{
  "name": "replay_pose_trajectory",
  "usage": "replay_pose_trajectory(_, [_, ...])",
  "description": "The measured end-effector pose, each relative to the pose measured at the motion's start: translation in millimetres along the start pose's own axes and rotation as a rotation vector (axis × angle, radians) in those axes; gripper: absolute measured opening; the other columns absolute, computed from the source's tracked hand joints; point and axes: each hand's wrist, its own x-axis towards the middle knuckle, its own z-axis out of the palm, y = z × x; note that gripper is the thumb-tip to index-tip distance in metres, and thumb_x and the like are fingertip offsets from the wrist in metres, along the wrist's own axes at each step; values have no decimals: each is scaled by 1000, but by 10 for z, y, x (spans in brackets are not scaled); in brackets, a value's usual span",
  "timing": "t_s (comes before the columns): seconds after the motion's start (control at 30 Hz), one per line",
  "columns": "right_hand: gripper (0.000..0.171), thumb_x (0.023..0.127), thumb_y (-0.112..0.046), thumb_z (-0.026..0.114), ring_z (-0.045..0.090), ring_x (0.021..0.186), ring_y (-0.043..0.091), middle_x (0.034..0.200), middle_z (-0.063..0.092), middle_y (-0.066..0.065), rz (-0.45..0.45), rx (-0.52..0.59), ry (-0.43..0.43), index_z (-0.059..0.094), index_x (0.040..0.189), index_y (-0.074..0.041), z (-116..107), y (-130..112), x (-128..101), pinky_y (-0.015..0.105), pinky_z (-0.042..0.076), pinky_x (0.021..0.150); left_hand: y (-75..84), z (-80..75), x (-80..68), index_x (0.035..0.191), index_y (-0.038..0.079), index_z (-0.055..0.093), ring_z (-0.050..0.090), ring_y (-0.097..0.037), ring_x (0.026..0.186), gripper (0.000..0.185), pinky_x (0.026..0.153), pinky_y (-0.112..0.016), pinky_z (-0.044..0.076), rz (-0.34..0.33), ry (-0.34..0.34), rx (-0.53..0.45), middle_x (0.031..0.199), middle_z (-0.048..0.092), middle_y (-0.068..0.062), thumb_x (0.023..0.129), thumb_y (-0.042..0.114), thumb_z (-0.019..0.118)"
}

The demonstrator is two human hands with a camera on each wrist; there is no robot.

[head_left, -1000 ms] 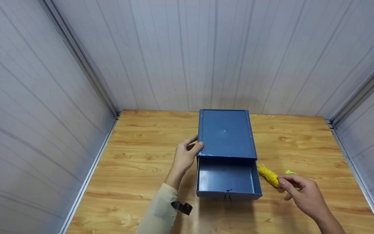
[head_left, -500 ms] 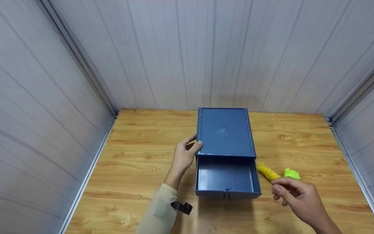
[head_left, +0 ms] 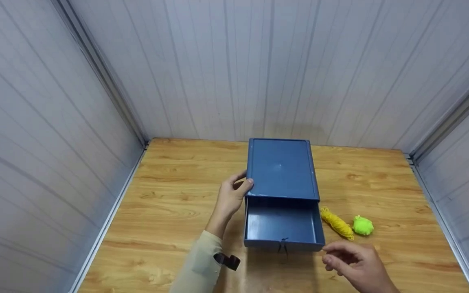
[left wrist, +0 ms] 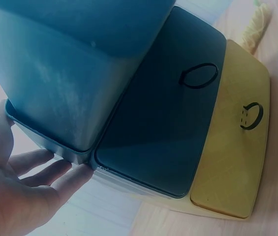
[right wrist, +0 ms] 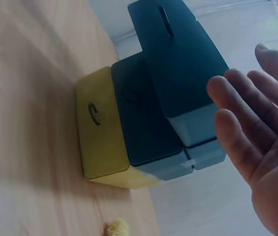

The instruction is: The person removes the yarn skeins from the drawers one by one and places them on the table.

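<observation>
In the head view, a blue drawer box (head_left: 281,169) stands on the wooden table (head_left: 177,203), its top drawer (head_left: 263,244) pulled well out towards the person. The left hand (head_left: 230,197) holds the box by its near left upper edge, thumb over the top and fingers along the side. The right hand (head_left: 354,260) is by the open drawer's near right corner, fingers loosely bent, a narrow gap to the thumb and nothing seen between them; whether a fingertip touches the corner, I cannot tell. Just beside the drawer, on the right, lies a bundle of yellow cord (head_left: 337,223), with a green ball (head_left: 363,226) near it

In the left wrist view, a dark blue drawer (left wrist: 153,128) and a yellow drawer (left wrist: 227,162) sit pushed in below, each with a black loop (left wrist: 261,116). The left fingers press lightly spread against the box's side. That seems a sound hold: a firm thumb should keep the box from sliding or tipping while the top drawer sticks out

In the right wrist view, the right fingers are relaxed, part spread and holding nothing. Any push or pull would best be slow and level at the middle of the drawer's front, since force on a corner could make it jam
</observation>
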Motion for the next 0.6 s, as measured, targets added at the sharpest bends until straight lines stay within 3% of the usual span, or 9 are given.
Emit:
replay_pose_trajectory(0.13, [15, 94, 3, 69, 76, 75, 19, 93, 79, 8, -78, 70, -54, 74, 108, -1, 52, -3, -16, 34, 61, 55, -1, 2, 7, 143, 0, 58, 60, -37, 129, 49, 101, -40, 55, 3, -1, 6, 143, 59, -20, 99, 18, 69])
replay_pose_trajectory(0.33, [18, 96, -12, 71, 77, 88, 15, 101, 80, 4, 22, 32, -84, 76, 113, -6, 153, -30, -24, 32, 64, 70, 2, -8, 22, 144, -1, 57, 60, -37, 130, 50, 101, -40, 55, 11, 1, 7, 144, 58, -21, 99, 18, 68])
replay_pose_trajectory(0.6, [21, 100, -17, 67, 77, 86, 18, 101, 79, 1, 66, 64, -176, 74, 116, -4, 293, 76, -13, 31, 63, 71, -11, -4, 7, 144, 0, 57, 58, -37, 131, 50, 103, -40, 54, -4, -7, 11, 145, 57, -21, 100, 20, 68])
